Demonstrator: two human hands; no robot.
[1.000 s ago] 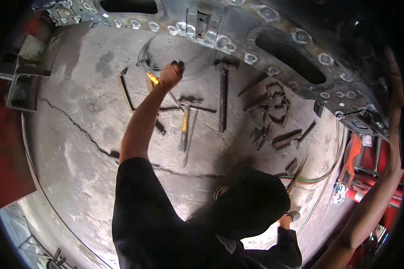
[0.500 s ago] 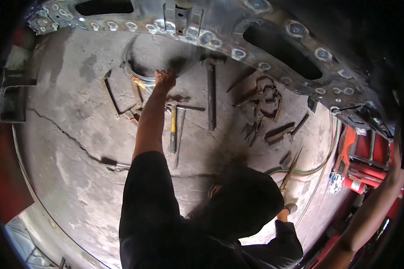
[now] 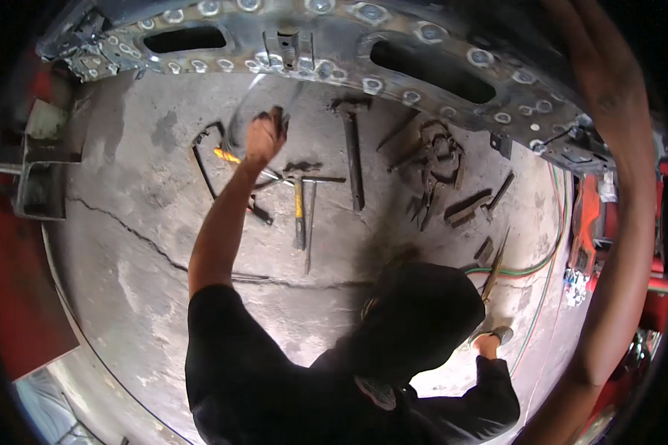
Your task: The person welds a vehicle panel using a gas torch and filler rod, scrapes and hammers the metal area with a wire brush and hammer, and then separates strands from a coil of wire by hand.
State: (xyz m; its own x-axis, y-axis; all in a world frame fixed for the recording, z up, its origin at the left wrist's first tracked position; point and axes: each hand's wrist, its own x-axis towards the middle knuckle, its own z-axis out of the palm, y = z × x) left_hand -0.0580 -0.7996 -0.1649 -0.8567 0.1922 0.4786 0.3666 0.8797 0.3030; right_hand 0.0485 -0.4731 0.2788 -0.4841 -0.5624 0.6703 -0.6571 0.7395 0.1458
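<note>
My right arm rises along the right side of the head view. My right hand [image 3: 597, 44] is at the top right in shadow, beside the spot-welded metal panel [image 3: 334, 44]. Its fingers run into the dark edge, and whether they grip or touch the panel I cannot tell. My left hand is out of view. Below the panel, a person in a black cap [image 3: 423, 326] bends over the concrete floor. That person's hand [image 3: 263, 137] is closed round a small dark object, near a blurred loop of wire [image 3: 237, 119]. Their other hand [image 3: 487, 345] is low on the right.
On the floor lie a long-handled hammer [image 3: 354, 163], a yellow-handled hammer [image 3: 299, 215], a thin rod [image 3: 309, 230], dark pliers-like tools [image 3: 430, 178] and a brush [image 3: 467, 212]. Green and red hoses [image 3: 531, 271] curve at right. Red equipment stands at both sides.
My right arm has swung upward and inward, bringing my hand into view by the panel. The other person's hand has lifted off the wire coil, which now shows blurred. The view has shifted slightly.
</note>
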